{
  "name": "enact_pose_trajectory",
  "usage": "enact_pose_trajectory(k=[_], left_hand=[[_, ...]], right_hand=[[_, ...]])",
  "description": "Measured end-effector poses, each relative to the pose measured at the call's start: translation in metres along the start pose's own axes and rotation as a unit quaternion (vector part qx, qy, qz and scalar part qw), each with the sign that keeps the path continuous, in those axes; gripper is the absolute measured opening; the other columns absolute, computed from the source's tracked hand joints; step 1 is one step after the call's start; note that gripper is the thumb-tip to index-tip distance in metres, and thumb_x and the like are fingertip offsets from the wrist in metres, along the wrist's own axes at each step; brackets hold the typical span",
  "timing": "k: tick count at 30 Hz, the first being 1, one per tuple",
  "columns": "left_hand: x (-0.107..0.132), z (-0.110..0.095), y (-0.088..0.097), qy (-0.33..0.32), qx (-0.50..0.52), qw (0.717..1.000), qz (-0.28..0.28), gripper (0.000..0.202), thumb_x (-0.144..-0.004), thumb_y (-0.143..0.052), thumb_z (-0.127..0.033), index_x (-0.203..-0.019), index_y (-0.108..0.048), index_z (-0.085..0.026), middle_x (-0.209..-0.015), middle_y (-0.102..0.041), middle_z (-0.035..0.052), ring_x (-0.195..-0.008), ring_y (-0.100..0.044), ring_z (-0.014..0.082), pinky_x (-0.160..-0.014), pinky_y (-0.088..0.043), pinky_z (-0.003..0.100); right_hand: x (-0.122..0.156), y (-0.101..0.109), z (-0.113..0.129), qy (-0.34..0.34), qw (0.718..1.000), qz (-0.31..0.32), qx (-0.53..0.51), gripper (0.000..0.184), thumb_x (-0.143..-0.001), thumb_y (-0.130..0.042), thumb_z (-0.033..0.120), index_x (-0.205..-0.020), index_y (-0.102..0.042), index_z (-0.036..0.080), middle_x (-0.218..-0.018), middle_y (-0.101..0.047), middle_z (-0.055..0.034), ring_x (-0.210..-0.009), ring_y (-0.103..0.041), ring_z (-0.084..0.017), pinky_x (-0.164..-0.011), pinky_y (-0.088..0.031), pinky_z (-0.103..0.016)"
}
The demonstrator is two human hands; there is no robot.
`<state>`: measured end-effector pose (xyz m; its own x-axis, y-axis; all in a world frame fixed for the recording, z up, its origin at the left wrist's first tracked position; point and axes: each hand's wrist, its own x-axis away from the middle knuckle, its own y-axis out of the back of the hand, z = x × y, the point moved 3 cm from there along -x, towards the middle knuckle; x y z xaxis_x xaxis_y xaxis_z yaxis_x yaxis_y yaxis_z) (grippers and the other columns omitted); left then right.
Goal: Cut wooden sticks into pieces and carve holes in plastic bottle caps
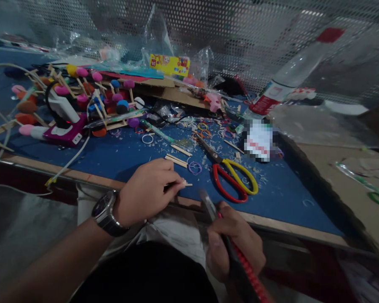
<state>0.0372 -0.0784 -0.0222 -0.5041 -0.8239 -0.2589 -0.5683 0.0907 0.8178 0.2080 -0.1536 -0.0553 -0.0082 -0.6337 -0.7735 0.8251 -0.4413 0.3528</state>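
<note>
My left hand [148,187], with a watch [105,210] on its wrist, rests at the table's front edge. Its thumb and fingers pinch a short wooden stick [188,184], whose pale end pokes out to the right. My right hand [236,242] is wrapped round a knife [210,206] with a red and black handle. The blade is blurred and points up and away, a little right of the stick and apart from it. Beyond the left fingertips lie more wooden sticks [177,160] and a purple rubber band [195,168]. Scissors [222,162] with red and yellow handles lie open on the table.
Wooden-stick models with coloured clay balls [116,97] crowd the left, beside a purple power adapter [66,130] with white cables. A plastic bottle [279,90] stands tilted in view at the back right. Cardboard [344,168] covers the right side. Shavings litter the blue table [290,202].
</note>
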Motion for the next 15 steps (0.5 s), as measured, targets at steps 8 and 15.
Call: enact_pose_trajectory(k=[8, 15], left_hand=[[0.003, 0.001, 0.002, -0.008, 0.019, 0.999, -0.043, 0.013, -0.09, -0.067, -0.022, -0.099, -0.076, -0.018, -0.09, -0.068, 0.0036, -0.086, -0.062, 0.0179, -0.077, -0.049, 0.032], [0.008, -0.004, 0.008, -0.028, -0.012, 0.996, -0.079, 0.014, -0.089, -0.066, -0.017, -0.1, -0.074, -0.015, -0.098, -0.064, 0.007, -0.092, -0.06, 0.0197, -0.08, -0.05, 0.034]], right_hand=[[-0.03, 0.041, -0.022, -0.07, 0.98, -0.021, 0.188, 0.005, -0.087, -0.067, 0.022, -0.085, -0.062, 0.022, -0.08, -0.063, -0.0014, -0.07, -0.063, -0.017, -0.067, -0.049, -0.028], [-0.066, 0.096, -0.092, -0.029, 0.94, 0.09, 0.328, 0.021, -0.09, -0.057, 0.041, -0.095, -0.068, 0.023, -0.085, -0.073, -0.0059, -0.074, -0.071, -0.022, -0.061, -0.051, -0.029]])
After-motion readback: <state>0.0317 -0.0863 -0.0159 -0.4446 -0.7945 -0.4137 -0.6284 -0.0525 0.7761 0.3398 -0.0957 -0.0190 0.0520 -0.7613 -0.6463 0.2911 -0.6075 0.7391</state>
